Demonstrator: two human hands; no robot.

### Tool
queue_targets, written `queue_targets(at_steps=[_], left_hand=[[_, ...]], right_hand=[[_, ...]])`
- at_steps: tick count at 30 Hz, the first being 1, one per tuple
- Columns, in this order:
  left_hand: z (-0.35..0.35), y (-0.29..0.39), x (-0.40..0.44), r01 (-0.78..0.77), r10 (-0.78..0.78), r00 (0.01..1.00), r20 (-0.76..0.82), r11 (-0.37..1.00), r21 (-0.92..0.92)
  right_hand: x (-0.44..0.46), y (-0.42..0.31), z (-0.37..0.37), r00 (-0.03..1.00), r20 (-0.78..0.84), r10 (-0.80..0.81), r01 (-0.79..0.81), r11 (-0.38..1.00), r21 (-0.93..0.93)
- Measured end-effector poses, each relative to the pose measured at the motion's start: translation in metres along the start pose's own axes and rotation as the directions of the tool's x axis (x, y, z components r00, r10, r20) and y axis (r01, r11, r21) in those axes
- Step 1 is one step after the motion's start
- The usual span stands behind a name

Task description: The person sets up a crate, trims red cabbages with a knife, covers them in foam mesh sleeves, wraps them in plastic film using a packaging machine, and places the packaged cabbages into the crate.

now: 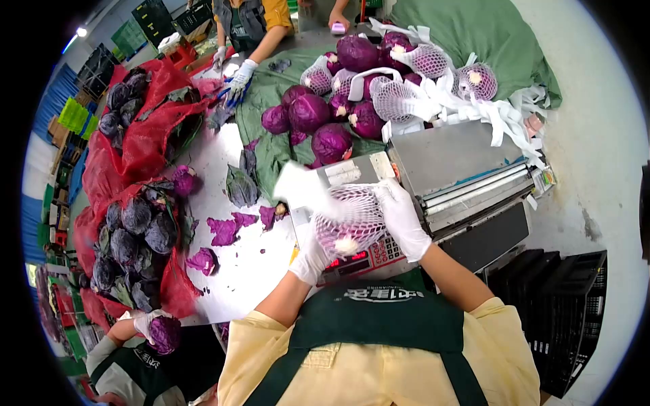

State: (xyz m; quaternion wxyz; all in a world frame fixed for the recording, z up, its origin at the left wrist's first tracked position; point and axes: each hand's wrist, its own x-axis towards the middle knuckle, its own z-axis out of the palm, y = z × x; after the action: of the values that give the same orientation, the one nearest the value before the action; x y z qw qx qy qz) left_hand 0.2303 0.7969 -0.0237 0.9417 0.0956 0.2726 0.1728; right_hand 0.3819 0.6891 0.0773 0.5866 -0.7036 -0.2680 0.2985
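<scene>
Between my two hands is a red cabbage in a white foam net point(351, 222), its pale stem end facing me. My left hand point(311, 258), in a white glove, grips it from the left and below. My right hand point(402, 218), also gloved, has its fingers closed on the net's upper right side. A blurred white piece point(301, 191), apparently loose foam net, sticks up at the cabbage's upper left. Under my hands is a weighing scale with a red keypad point(384, 252); its display is partly covered.
Bare purple cabbages point(309, 114) and netted ones point(477, 81) lie on green cloth. Loose foam nets point(467, 108) hang by a wrapping machine point(453, 152). Red mesh sacks point(139, 162) hold cabbages at left. One co-worker's glove point(240, 80) is at the back; another's holds a cabbage point(164, 334).
</scene>
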Motion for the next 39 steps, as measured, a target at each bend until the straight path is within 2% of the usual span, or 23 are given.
queue_targets(at_steps=[2,4,6,7,9,10,12,14,16,17,19,20,21,22,28,29,30,32,33,35,36,37,39], left_hand=[[0.015,0.000,-0.025,0.110,-0.103,0.993,0.055,0.983,-0.145],[0.012,0.000,-0.049,-0.087,0.026,0.985,0.172,0.931,0.355],[0.012,0.010,-0.067,0.074,-0.093,0.984,0.155,0.990,0.124],[0.011,0.016,-0.071,0.224,-0.204,0.960,0.191,0.970,-0.095],[0.023,0.020,-0.092,0.315,-0.317,0.948,-0.028,0.947,-0.067],[0.043,0.024,-0.106,0.312,-0.315,0.949,-0.029,0.947,-0.073],[0.075,0.025,-0.123,0.163,-0.179,0.982,0.059,0.963,0.214],[0.037,0.014,-0.085,0.223,-0.244,0.954,0.176,0.966,0.135],[0.056,0.011,-0.086,0.311,-0.277,0.908,0.314,0.948,-0.062],[0.054,0.007,-0.081,0.314,-0.283,0.905,0.317,0.948,-0.048],[0.050,0.003,-0.073,-0.135,0.095,0.926,0.366,0.987,0.084],[0.052,0.008,-0.079,-0.011,0.076,0.895,0.440,0.989,-0.150],[0.029,0.004,-0.062,-0.180,0.189,0.963,0.192,0.982,-0.064],[0.026,0.007,-0.064,-0.187,0.195,0.961,0.198,0.981,-0.060],[0.026,0.045,-0.079,-0.571,0.559,0.820,0.124,0.813,0.111],[0.050,0.053,-0.079,-0.490,0.480,0.867,0.134,0.870,0.056],[0.089,0.061,-0.083,-0.401,0.396,0.907,0.142,0.916,0.003],[0.105,0.060,-0.086,-0.319,0.297,0.930,0.215,0.945,0.073],[0.108,0.059,-0.079,-0.338,0.300,0.906,0.298,0.937,0.086],[0.116,0.057,-0.069,-0.354,0.290,0.871,0.396,0.930,0.097],[0.122,0.055,-0.066,-0.578,0.552,0.815,0.176,0.797,0.175],[0.125,0.053,-0.064,-0.729,0.772,0.635,-0.031,0.612,0.307],[0.133,0.042,-0.054,-0.650,0.720,0.694,0.012,0.619,0.442]], right_hand=[[-0.014,-0.032,-0.002,0.979,0.198,-0.040,0.064,0.991,-0.119],[-0.025,-0.045,-0.010,0.955,0.280,-0.098,0.120,0.991,-0.062],[-0.042,-0.078,-0.012,0.948,0.314,-0.057,0.046,0.998,0.044],[-0.048,-0.094,-0.019,0.898,0.379,0.226,-0.283,0.954,0.101],[-0.050,-0.103,-0.030,0.675,0.666,0.317,-0.579,0.787,0.212],[-0.048,-0.096,-0.036,0.565,0.741,0.362,-0.577,0.815,0.042],[-0.045,-0.107,-0.040,0.341,0.821,0.458,-0.347,0.873,-0.343],[-0.041,-0.091,-0.038,0.167,0.952,0.255,-0.204,0.954,-0.220],[-0.024,-0.091,-0.024,0.266,0.964,0.021,0.038,0.999,-0.032],[-0.017,-0.083,-0.025,0.328,0.945,0.000,-0.053,0.998,0.018],[-0.003,-0.066,-0.027,0.449,0.893,-0.040,-0.210,0.966,0.149],[-0.007,-0.056,-0.038,0.583,0.812,-0.018,-0.337,0.904,0.262],[-0.013,-0.051,-0.043,0.693,0.720,0.032,-0.436,0.814,0.383],[-0.026,-0.071,-0.034,0.671,0.740,-0.046,-0.427,0.792,0.437],[-0.020,-0.004,-0.006,0.712,0.627,0.317,-0.582,0.766,0.273],[-0.024,-0.005,-0.002,0.687,0.664,0.294,-0.633,0.691,0.349],[-0.023,0.004,-0.004,0.437,0.874,0.214,-0.894,0.215,0.394],[-0.042,-0.009,0.001,0.551,0.827,0.107,-0.803,0.337,0.492],[-0.045,0.002,0.000,0.573,0.811,0.116,-0.818,0.130,0.560],[-0.053,-0.077,-0.015,0.732,0.546,0.408,-0.677,0.526,0.514],[-0.035,-0.047,-0.018,0.650,0.629,0.426,-0.756,0.279,0.592],[-0.023,-0.044,-0.020,0.680,0.639,0.360,-0.730,0.250,0.636],[0.002,-0.055,-0.032,0.734,0.571,0.367,-0.670,0.256,0.697]])
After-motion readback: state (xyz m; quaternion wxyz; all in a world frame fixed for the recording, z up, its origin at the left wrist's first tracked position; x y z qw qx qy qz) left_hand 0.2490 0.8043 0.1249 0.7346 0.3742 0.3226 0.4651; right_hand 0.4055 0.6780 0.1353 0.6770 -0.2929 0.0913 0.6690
